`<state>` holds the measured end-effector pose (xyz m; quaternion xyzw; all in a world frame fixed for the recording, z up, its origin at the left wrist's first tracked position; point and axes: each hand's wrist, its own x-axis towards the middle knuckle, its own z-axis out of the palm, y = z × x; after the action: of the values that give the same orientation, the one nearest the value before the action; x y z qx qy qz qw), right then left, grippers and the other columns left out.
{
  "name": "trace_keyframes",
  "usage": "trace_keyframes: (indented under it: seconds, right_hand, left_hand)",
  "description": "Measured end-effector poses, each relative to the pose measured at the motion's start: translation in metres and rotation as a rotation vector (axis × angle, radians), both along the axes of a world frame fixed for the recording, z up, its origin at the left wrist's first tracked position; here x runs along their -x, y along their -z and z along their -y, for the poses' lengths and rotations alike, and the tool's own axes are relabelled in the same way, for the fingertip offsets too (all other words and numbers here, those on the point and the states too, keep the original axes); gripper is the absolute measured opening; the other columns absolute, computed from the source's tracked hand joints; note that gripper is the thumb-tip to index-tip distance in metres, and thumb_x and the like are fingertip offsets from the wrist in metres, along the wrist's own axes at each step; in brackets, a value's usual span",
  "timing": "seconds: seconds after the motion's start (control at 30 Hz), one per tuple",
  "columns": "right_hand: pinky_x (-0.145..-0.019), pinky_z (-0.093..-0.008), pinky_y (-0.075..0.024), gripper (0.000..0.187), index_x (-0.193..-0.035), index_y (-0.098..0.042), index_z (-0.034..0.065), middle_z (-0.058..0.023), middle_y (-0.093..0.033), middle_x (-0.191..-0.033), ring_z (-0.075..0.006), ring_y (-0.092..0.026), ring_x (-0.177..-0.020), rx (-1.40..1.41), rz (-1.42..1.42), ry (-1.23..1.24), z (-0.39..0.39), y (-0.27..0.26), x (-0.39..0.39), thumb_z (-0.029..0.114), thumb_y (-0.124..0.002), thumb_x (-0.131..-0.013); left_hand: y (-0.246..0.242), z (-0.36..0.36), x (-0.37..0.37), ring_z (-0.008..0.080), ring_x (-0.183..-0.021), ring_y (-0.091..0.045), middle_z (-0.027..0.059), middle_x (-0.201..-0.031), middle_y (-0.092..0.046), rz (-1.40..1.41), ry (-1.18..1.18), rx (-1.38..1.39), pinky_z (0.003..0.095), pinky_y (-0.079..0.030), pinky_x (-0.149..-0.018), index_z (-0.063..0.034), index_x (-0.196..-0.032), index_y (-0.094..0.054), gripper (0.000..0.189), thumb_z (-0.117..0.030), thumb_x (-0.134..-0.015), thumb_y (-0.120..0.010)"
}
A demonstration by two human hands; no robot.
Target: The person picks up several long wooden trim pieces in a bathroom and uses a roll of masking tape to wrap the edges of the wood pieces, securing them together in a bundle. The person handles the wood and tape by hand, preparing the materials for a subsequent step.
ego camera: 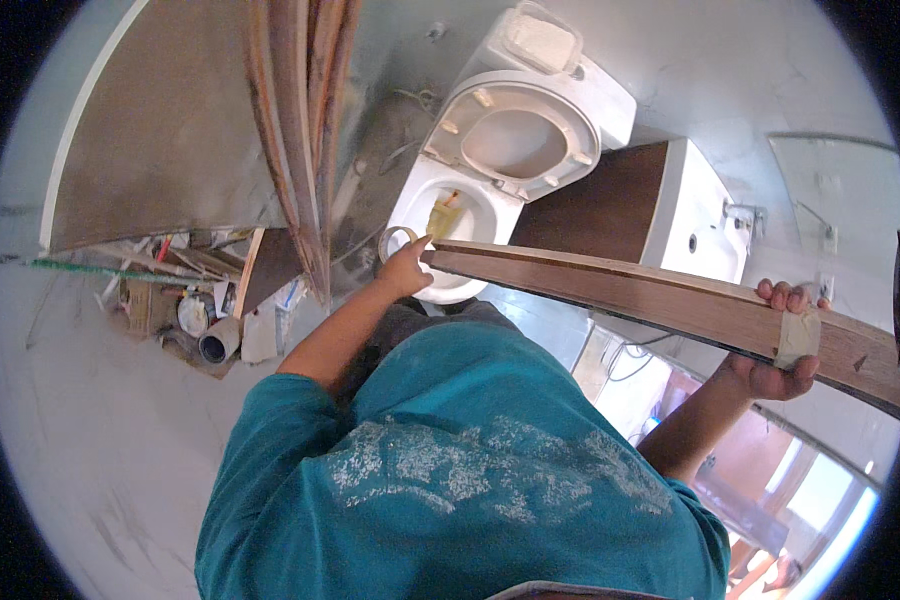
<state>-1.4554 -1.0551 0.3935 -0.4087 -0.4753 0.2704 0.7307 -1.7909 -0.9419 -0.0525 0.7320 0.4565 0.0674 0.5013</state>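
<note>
A long brown wooden board [615, 289] with a pale top edge runs from the toilet bowl out to the right. My right hand [772, 367] grips it near its right part, fingers over the far edge and thumb beneath. Beside those fingers, a strip of beige masking tape [798, 339] is wrapped across the board. My left hand [409, 268] is at the board's left end, above the front of the toilet [461, 292]. It holds a roll of tape [400, 229], partly hidden by the fingers, with the index finger stretched towards the board's end.
The toilet seat [589, 124] is raised, and something yellowish [442, 217] lies in the bowl. Behind the board is a white washbasin [701, 217] on a dark cabinet [592, 199]. Several long wooden strips [300, 112] stand at left, near a floor pile of scraps and a cardboard tube [229, 334].
</note>
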Motion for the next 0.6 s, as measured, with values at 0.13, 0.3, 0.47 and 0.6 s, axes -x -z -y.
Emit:
trace_keyframes:
  seconds: [0.13,0.3,0.47,0.6]
  right_hand:
    - [-0.09,-0.0477,-0.0372,0.07,-0.131,-0.04,0.009,-0.0135,-0.05,-0.102,-0.026,-0.05,-0.094,0.001,-0.011,0.079,0.015,0.001,0.013,0.041,-0.069,-0.075]
    - [-0.09,-0.0475,-0.0375,0.069,-0.131,-0.04,0.0077,-0.0131,-0.05,-0.102,-0.0265,-0.05,-0.094,-0.009,-0.018,0.122,0.043,-0.001,0.01,0.04,-0.069,-0.077]
    - [-0.09,-0.0472,-0.0361,0.07,-0.131,-0.039,0.0063,-0.0134,-0.047,-0.1,-0.0264,-0.049,-0.094,-0.05,-0.037,0.198,0.083,-0.008,0.003,0.039,-0.069,-0.076]
    - [-0.089,-0.0465,-0.0353,0.072,-0.129,-0.038,0.0053,-0.0118,-0.045,-0.097,-0.0256,-0.047,-0.091,-0.09,-0.058,0.275,0.117,-0.012,-0.009,0.039,-0.07,-0.075]
  left_hand:
    - [-0.03,-0.001,-0.026,0.0414,-0.106,-0.061,0.0288,-0.118,-0.057,0.044,0.289,-0.108,0.046,-0.049,-0.094,-0.0064,-0.15,-0.027,0.106,-0.034,-0.062,-0.081]
    - [-0.048,0.012,-0.057,0.043,-0.107,-0.059,0.0252,-0.118,-0.058,-0.013,0.289,-0.161,0.0482,-0.048,-0.093,-0.0083,-0.142,-0.039,0.094,-0.042,-0.066,-0.083]
    - [-0.049,0.025,-0.072,0.0393,-0.104,-0.059,0.0217,-0.113,-0.059,-0.071,0.333,-0.249,0.0478,-0.048,-0.09,-0.0075,-0.135,-0.045,0.083,-0.039,-0.068,-0.081]
    - [-0.059,0.032,-0.081,0.0379,-0.106,-0.058,0.0204,-0.112,-0.059,-0.071,0.353,-0.347,0.0486,-0.047,-0.09,-0.0062,-0.134,-0.046,0.08,-0.039,-0.069,-0.079]
